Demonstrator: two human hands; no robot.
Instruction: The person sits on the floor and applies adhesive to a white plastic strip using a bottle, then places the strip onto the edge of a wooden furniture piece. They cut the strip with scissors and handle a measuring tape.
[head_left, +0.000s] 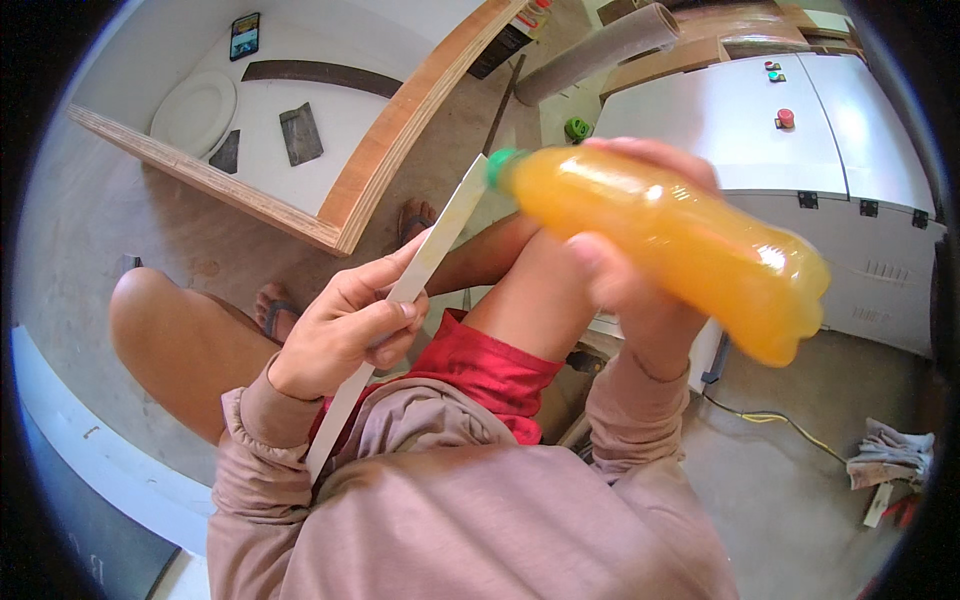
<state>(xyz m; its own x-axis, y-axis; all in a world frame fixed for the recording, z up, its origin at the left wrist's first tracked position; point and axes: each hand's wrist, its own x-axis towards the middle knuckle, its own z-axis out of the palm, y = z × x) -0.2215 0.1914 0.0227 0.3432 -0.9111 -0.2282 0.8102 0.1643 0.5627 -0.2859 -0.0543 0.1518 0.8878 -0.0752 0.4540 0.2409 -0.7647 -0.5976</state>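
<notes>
My left hand [355, 325] is closed round a long thin white strip [437, 245], pinching it between thumb and fingers. The strip slants from my lap up to the right. In my right hand [640, 265] is a clear plastic bottle [660, 225] of orange-yellow liquid with a green cap [503, 168]. The bottle lies tilted on its side, cap toward the left. Its cap is right by the strip's upper end; whether they touch I cannot tell. The right hand is a little blurred.
Ahead left, a wood-edged white surface [265, 190] carries a phone [244, 36], a white plate [195, 112] and dark flat pieces [300, 134]. To the right stands a white metal cabinet [720, 115] with a red button. A cable [775, 418] and a crumpled cloth [890, 455] lie on the floor.
</notes>
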